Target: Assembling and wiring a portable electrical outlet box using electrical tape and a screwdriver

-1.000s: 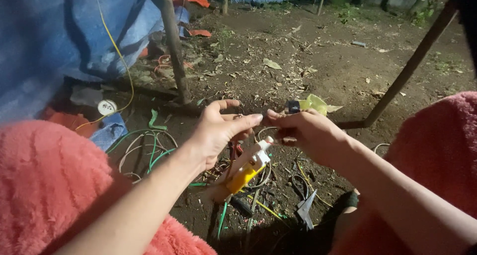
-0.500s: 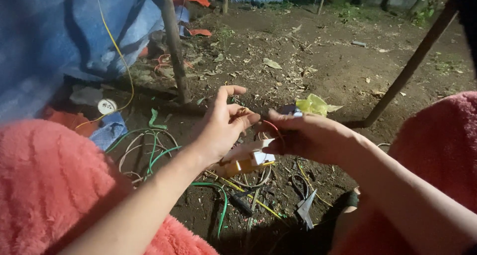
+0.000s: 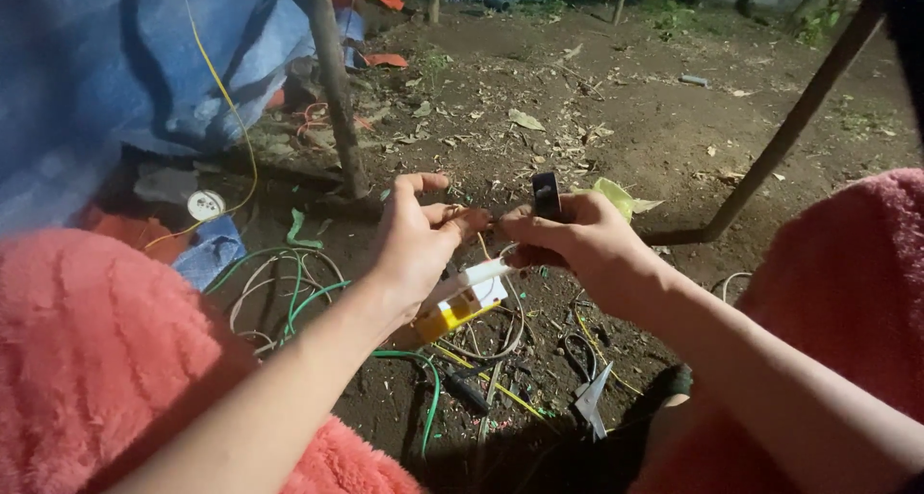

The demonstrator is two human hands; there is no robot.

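Left hand [image 3: 414, 248] fingers pinched on thin wire [image 3: 478, 226]. Right hand [image 3: 577, 244] fingers clamped on black tool [image 3: 546, 195]. Step judged: wire preparation; next requires steady tension.

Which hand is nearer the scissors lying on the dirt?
Right. The right hand is just above and a little left of the scissors, holding a small black tool. The left hand is farther left, past the yellow-and-white device.

Scissors [image 3: 589, 398] on ground below hands; wire coils [image 3: 279, 292] left, apparently loose.
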